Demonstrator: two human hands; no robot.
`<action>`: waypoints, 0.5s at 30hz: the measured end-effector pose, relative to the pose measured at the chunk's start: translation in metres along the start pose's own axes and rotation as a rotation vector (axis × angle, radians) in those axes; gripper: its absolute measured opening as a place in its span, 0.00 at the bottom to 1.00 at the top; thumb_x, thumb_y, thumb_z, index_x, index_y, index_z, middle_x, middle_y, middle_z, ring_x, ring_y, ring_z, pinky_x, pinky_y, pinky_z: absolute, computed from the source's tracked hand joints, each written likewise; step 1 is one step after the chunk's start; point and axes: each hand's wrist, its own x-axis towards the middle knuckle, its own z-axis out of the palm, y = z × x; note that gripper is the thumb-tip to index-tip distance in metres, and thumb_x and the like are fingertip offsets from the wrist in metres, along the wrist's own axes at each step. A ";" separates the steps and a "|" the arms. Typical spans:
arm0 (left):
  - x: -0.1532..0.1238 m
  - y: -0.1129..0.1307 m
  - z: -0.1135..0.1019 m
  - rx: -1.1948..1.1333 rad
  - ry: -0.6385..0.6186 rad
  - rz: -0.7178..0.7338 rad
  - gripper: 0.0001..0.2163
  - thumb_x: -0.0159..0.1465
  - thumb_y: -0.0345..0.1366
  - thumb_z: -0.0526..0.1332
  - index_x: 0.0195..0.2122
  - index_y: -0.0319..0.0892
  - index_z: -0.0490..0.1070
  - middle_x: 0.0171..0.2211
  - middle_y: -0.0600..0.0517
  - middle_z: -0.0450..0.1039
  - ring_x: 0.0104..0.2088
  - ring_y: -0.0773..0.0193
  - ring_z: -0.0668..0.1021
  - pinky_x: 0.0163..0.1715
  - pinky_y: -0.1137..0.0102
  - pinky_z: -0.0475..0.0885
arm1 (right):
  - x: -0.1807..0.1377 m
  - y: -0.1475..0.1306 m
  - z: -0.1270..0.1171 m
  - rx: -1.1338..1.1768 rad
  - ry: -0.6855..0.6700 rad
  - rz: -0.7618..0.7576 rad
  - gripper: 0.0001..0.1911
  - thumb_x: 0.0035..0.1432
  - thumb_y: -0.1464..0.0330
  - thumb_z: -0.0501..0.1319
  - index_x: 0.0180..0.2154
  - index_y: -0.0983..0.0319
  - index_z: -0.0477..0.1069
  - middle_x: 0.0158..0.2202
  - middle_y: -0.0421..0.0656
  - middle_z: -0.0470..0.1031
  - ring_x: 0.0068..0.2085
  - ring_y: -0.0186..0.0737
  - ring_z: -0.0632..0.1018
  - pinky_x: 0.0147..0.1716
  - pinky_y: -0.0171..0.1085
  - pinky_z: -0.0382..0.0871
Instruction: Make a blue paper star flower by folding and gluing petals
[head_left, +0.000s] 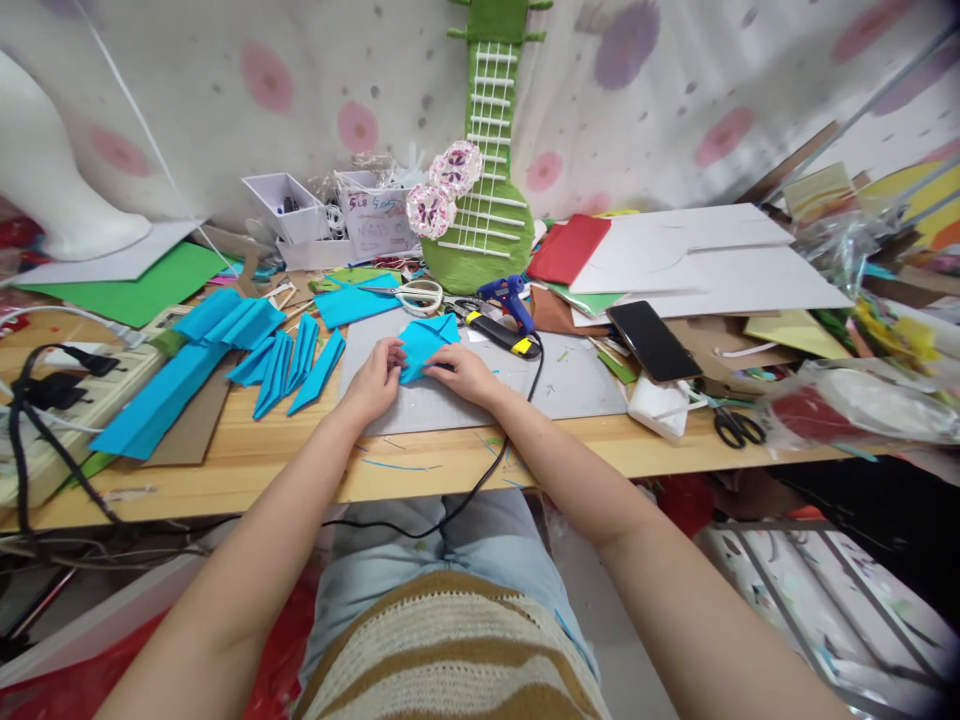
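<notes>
A piece of blue paper [424,342], partly folded, lies on a grey cutting mat [570,385] in the middle of the wooden table. My left hand [377,378] pinches its left edge with fingers closed on it. My right hand [463,370] presses and grips its lower right side. Several finished folded blue paper pieces [289,368] lie in a row to the left of my hands. A larger blue folded sheet [225,320] lies behind them.
A blue glue gun [510,300] and white-handled scissors [416,295] lie just behind the mat. A black phone [652,342] and black scissors [736,427] are to the right. A green paper guitar [487,180] leans at the back. A power strip [67,400] sits at the left.
</notes>
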 end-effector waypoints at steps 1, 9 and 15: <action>0.001 -0.001 0.000 0.000 0.002 -0.006 0.18 0.57 0.24 0.50 0.48 0.43 0.56 0.40 0.49 0.68 0.39 0.67 0.73 0.44 0.65 0.70 | 0.001 -0.002 0.002 0.013 0.015 0.048 0.08 0.56 0.67 0.59 0.37 0.60 0.74 0.36 0.42 0.75 0.40 0.37 0.72 0.43 0.37 0.63; 0.003 -0.005 0.004 0.103 -0.021 0.032 0.16 0.55 0.26 0.53 0.45 0.41 0.59 0.42 0.47 0.66 0.42 0.63 0.72 0.45 0.63 0.70 | 0.000 -0.013 0.015 -0.024 0.153 0.182 0.16 0.53 0.66 0.59 0.45 0.61 0.66 0.36 0.42 0.72 0.41 0.39 0.70 0.41 0.38 0.63; 0.003 -0.004 0.004 0.110 -0.033 -0.004 0.16 0.55 0.25 0.53 0.45 0.42 0.59 0.41 0.48 0.65 0.43 0.63 0.72 0.46 0.64 0.69 | -0.002 -0.013 0.010 0.014 0.161 0.216 0.13 0.51 0.71 0.57 0.41 0.59 0.65 0.30 0.38 0.69 0.38 0.38 0.70 0.36 0.36 0.62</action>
